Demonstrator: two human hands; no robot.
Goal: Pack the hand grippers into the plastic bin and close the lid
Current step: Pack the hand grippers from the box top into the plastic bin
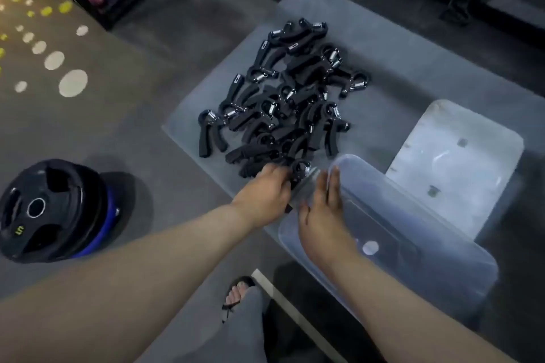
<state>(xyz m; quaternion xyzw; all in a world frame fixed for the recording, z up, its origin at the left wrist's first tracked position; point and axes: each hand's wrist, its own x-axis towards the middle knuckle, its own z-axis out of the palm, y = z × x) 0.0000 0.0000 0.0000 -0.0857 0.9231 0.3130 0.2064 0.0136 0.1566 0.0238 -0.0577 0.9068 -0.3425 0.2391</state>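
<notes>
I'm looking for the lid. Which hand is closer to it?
Right. The right hand touches the bin, left of the lid; the left hand is farther left, gripping a hand gripper.

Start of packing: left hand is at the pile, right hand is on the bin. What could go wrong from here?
1. The pile of grippers looks interlocked. The left hand grips one hand gripper at its near edge, and pulling it may drag neighbours off the mat.
2. The plastic bin seems to sit at the mat's edge, steadied only by the flat right hand. Grippers dropped in might shift or tip it.
</notes>
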